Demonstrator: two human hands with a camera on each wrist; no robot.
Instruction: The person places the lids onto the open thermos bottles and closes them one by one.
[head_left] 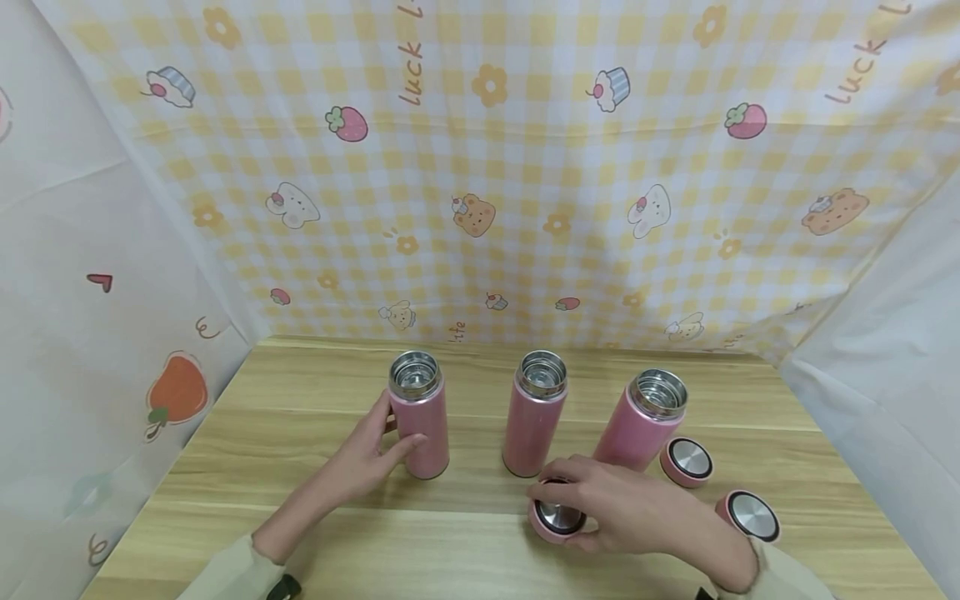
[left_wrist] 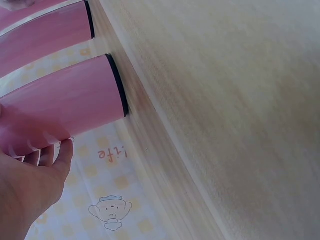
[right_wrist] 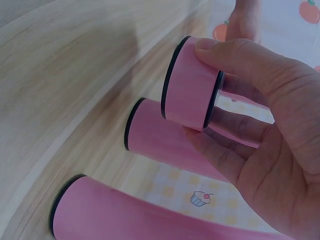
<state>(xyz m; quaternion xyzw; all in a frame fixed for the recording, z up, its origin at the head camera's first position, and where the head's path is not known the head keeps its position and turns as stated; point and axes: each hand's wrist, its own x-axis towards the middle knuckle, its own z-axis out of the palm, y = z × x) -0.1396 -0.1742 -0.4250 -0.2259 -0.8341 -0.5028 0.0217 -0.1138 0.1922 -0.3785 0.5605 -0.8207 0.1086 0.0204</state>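
Note:
Three pink thermos bottles with bare steel mouths stand upright on the wooden table. My left hand (head_left: 367, 458) grips the leftmost bottle (head_left: 426, 429), its thumb across the front and its fingers behind. In the left wrist view those fingers curl against the lower body of the bottle (left_wrist: 65, 105). Between thumb and fingers, my right hand (head_left: 615, 504) holds a pink lid (head_left: 557, 523) with a steel disc and black ring. The right wrist view shows that lid (right_wrist: 187, 85) held by its sides, apart from the bottles. The middle bottle (head_left: 534, 425) stands just beyond the right hand.
The right bottle (head_left: 637, 429) is partly hidden by my right hand. Two more pink lids lie at the right, a farther lid (head_left: 686, 462) and a nearer lid (head_left: 750, 515) partly behind the forearm. A yellow checked cloth (head_left: 510, 167) hangs behind the table (head_left: 300, 392).

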